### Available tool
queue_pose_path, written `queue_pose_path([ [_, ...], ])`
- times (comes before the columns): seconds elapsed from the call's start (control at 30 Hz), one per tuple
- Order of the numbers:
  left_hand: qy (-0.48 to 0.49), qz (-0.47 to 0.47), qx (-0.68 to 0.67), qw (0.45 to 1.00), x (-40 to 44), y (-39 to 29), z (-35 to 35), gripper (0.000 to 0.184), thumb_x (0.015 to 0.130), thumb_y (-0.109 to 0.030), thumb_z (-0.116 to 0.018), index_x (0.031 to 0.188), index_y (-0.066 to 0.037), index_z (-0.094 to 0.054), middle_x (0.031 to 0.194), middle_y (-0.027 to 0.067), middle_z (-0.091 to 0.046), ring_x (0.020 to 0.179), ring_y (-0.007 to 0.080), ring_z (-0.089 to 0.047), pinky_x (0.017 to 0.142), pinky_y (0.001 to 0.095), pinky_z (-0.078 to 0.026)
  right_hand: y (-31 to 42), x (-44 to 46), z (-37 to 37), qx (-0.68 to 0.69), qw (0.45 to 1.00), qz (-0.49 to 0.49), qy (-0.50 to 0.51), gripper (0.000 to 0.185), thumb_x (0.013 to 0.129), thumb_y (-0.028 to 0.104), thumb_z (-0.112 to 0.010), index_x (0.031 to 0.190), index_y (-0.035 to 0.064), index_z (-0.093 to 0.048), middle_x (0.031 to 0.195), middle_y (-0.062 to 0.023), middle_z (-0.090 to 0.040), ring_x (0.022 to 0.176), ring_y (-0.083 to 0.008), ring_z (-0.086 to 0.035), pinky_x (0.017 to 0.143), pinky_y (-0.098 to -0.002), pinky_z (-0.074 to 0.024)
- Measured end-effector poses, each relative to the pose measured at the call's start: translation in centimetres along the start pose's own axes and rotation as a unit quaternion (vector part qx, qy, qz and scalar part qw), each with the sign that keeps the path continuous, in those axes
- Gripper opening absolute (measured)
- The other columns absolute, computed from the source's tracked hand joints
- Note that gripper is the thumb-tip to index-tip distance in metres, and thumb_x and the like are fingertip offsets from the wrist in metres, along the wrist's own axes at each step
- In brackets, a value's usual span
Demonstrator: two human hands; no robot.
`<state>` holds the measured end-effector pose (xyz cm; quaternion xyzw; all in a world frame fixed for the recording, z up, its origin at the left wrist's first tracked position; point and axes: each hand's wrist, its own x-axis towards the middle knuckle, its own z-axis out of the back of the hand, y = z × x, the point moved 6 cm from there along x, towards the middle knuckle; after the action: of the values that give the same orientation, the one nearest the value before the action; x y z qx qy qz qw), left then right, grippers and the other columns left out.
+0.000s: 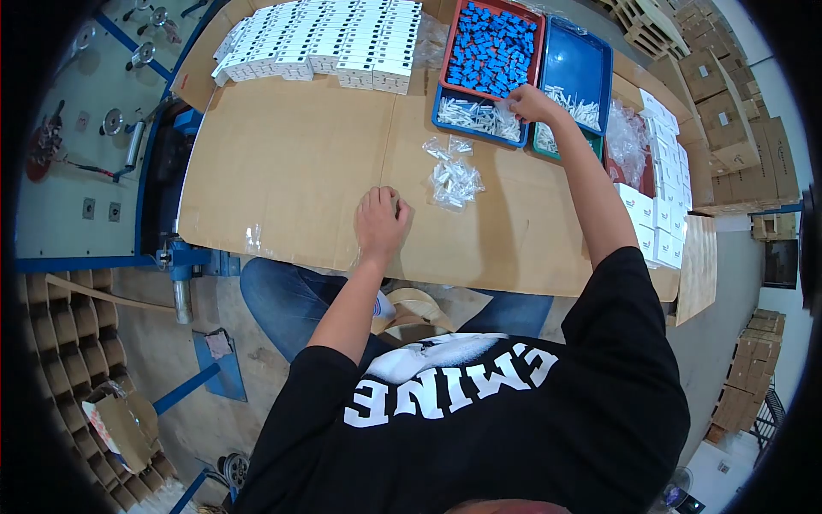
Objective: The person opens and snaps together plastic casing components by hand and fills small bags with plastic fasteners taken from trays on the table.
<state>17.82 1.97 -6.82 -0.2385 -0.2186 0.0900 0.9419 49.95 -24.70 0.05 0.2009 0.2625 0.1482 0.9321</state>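
Note:
My left hand [383, 226] rests on the cardboard-covered table [291, 163], fingers curled in, with nothing visible in them. Up at the trays, my right hand [534, 104] is closed at the fingertips on what looks like a small clear plastic bag [507, 107]. It hangs over the edge of a blue tray of white plastic pieces [478, 118]. Just behind is a red tray heaped with small blue parts [491, 50]. Between my hands lies a pile of small clear bags with white pieces inside [455, 178].
Rows of small white boxes [321, 41] stand at the back left. More white boxes [655, 214] are stacked at the right edge, beside crumpled clear plastic [628, 141]. A larger blue tray [578, 64] and a green tray [546, 143] adjoin the others.

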Motion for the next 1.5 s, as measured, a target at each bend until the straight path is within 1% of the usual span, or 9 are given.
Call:
queue_pose_path([
  [0.23, 0.023, 0.003, -0.010, 1.000, 0.1, -0.1, -0.3, 0.021, 0.085, -0.021, -0.068, 0.098, -0.006, -0.060, 0.095, 0.0116, -0.059, 0.094, 0.0325, -0.060, 0.082, 0.0449, -0.049, -1.9, -6.8, 2.1, 0.127, 0.983, -0.009, -0.129, 0.036, 0.098, 0.030, -0.058, 0.114, 0.0021, -0.074, 0.085, -0.0100, -0.071, 0.069, -0.0157, -0.065, 0.056, -0.0338, -0.0524],
  [0.27, 0.027, -0.008, -0.019, 0.999, 0.1, -0.2, -0.5, 0.021, 0.085, -0.021, -0.068, 0.098, -0.006, -0.060, 0.095, 0.0116, -0.059, 0.094, 0.0325, -0.060, 0.082, 0.0449, -0.049, -5.8, -5.4, 1.3, 0.078, 0.972, 0.105, -0.196, 0.033, 0.097, 0.032, -0.061, 0.108, 0.0024, -0.074, 0.079, -0.0059, -0.067, 0.065, -0.0143, -0.061, 0.051, -0.0316, -0.0470],
  [0.4, 0.012, -0.013, 0.004, 1.000, -0.1, -0.3, -0.3, 0.021, 0.087, -0.022, -0.068, 0.099, -0.007, -0.060, 0.095, 0.0118, -0.059, 0.095, 0.0325, -0.061, 0.082, 0.0452, -0.049, -14.1, -12.2, 1.9, 0.257, 0.956, -0.140, -0.005, 0.021, 0.097, 0.023, -0.066, 0.090, 0.0043, -0.070, 0.067, 0.0006, -0.058, 0.052, -0.0082, -0.048, 0.045, -0.0268, -0.0390],
  [0.53, 0.009, -0.010, 0.015, 1.000, 0.0, -0.3, -0.3, 0.020, 0.088, -0.021, -0.068, 0.098, -0.007, -0.060, 0.095, 0.0118, -0.059, 0.094, 0.0324, -0.061, 0.081, 0.0451, -0.050, -28.3, -14.6, 7.0, 0.412, 0.851, -0.165, -0.279, 0.025, 0.094, 0.023, -0.067, 0.103, 0.0006, -0.071, 0.072, -0.0026, -0.064, 0.056, -0.0124, -0.055, 0.048, -0.0260, -0.0424],
  [0.67, 0.008, -0.011, 0.010, 1.000, 0.0, -0.4, -0.5, 0.019, 0.087, -0.021, -0.068, 0.098, -0.006, -0.060, 0.095, 0.0118, -0.059, 0.093, 0.0327, -0.061, 0.080, 0.0451, -0.050, -31.0, -18.8, 9.7, 0.432, 0.782, -0.158, -0.420, 0.036, 0.095, 0.022, -0.064, 0.123, -0.0011, -0.066, 0.088, -0.0074, -0.072, 0.065, -0.0132, -0.061, 0.052, -0.0284, -0.0469],
  [0.73, 0.019, -0.004, 0.005, 1.000, 0.0, 0.0, -0.7, 0.020, 0.087, -0.021, -0.068, 0.098, -0.006, -0.061, 0.095, 0.0121, -0.060, 0.094, 0.0331, -0.061, 0.081, 0.0457, -0.050, -30.4, -19.3, 9.1, 0.372, 0.822, -0.191, -0.386, 0.044, 0.096, 0.020, -0.062, 0.135, -0.0012, -0.058, 0.105, -0.0122, -0.073, 0.076, -0.0151, -0.066, 0.058, -0.0321, -0.0527],
  [1.0, 0.014, -0.002, 0.006, 1.000, -0.2, 0.3, -0.6, 0.022, 0.086, -0.022, -0.068, 0.100, -0.006, -0.061, 0.098, 0.0120, -0.061, 0.096, 0.0328, -0.061, 0.084, 0.0455, -0.049, -10.3, -14.1, -11.6, 0.176, 0.967, 0.044, -0.178, 0.023, 0.094, 0.015, -0.067, 0.115, 0.0081, -0.071, 0.108, -0.0066, -0.073, 0.089, -0.0183, -0.072, 0.077, -0.0337, -0.0569],
  [1.17, 0.015, 0.000, 0.011, 1.000, -0.2, 0.3, -0.7, 0.023, 0.086, -0.022, -0.069, 0.101, -0.007, -0.061, 0.098, 0.0111, -0.061, 0.096, 0.0319, -0.061, 0.084, 0.0454, -0.049, 1.6, -16.0, -15.2, 0.089, 0.939, 0.208, -0.258, 0.026, 0.085, 0.001, -0.065, 0.110, 0.0083, -0.071, 0.118, -0.0123, -0.064, 0.112, -0.0312, -0.064, 0.092, -0.0390, -0.0540],
  [1.5, 0.013, -0.005, 0.015, 1.000, -0.3, 0.3, -0.9, 0.022, 0.087, -0.023, -0.068, 0.101, -0.008, -0.060, 0.097, 0.0111, -0.061, 0.095, 0.0317, -0.061, 0.083, 0.0454, -0.049, 2.0, -12.6, -16.0, 0.023, 0.950, 0.216, -0.224, 0.024, 0.083, 0.004, -0.068, 0.106, 0.0105, -0.073, 0.113, -0.0075, -0.066, 0.112, -0.0297, -0.062, 0.092, -0.0382, -0.0541],
])
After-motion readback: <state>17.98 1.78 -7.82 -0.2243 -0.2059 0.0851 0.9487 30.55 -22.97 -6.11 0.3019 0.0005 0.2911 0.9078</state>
